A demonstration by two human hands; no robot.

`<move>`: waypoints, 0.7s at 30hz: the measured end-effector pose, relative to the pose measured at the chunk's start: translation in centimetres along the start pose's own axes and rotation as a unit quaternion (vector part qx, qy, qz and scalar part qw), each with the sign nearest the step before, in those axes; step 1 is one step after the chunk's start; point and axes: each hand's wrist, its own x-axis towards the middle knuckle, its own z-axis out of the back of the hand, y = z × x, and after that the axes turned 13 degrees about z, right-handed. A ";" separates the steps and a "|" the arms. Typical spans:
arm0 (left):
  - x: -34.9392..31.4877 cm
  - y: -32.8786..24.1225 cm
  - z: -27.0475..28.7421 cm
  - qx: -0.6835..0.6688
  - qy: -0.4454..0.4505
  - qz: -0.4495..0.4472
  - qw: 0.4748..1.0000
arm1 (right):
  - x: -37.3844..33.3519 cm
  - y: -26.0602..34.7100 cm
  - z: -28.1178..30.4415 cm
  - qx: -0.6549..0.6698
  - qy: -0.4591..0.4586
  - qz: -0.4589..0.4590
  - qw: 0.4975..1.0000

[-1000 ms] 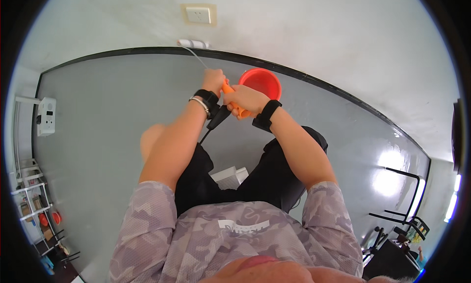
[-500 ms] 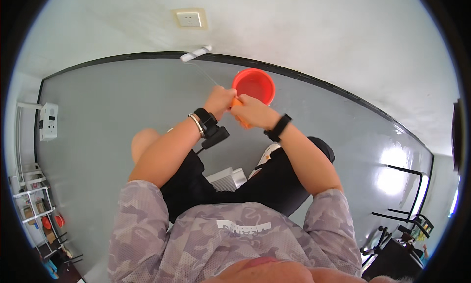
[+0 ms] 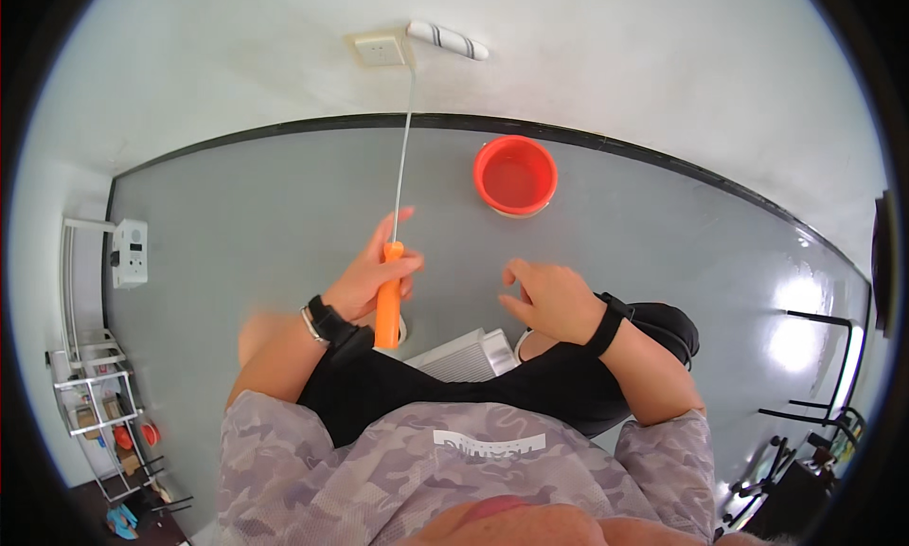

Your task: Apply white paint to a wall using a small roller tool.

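A: Gripped what with the left hand (image 3: 365, 279)?

B: Gripped a paint roller (image 3: 403, 162) — wrapped thumb and fingers round the upper end of its orange handle (image 3: 387, 309) and stretched one finger up alongside the thin metal rod.

A: Found the white roller cover (image 3: 447, 40) where?

B: Saw it at the far end of the rod, up before the pale wall (image 3: 615, 82), just right of the white socket (image 3: 380, 51). Could not tell whether touching the wall or just short of it.

A: Did what with the right hand (image 3: 559, 303)?

B: Held it loosely open and free — bent the fingers, with the thumb apart, well away from the roller. Wore a black band (image 3: 608, 326) on that wrist.

A: Spotted what else?

B: Saw a red bucket (image 3: 517, 207) upright on the grey floor (image 3: 237, 224), ahead of the right hand, near the black skirting strip (image 3: 454, 121). Could not make out its contents. Noticed a pale ridged tray-like thing (image 3: 459, 358) by the black trousers (image 3: 568, 380), partly hidden.
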 end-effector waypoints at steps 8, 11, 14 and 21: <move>-2.3 4.1 4.7 0.049 -0.102 0.136 0.984 | 0.4 -0.1 -0.6 -0.018 0.039 -0.012 0.999; -2.1 4.5 4.7 0.177 -0.107 0.081 0.975 | 1.2 -1.1 -2.0 -0.044 0.012 0.023 0.999; -2.2 4.1 4.8 0.154 -0.072 0.019 0.985 | 2.3 -2.2 -2.6 -0.059 0.018 0.005 0.998; -1.4 0.8 4.8 0.381 -0.113 0.085 0.914 | 8.7 -3.7 -3.9 0.270 0.016 -0.182 0.945</move>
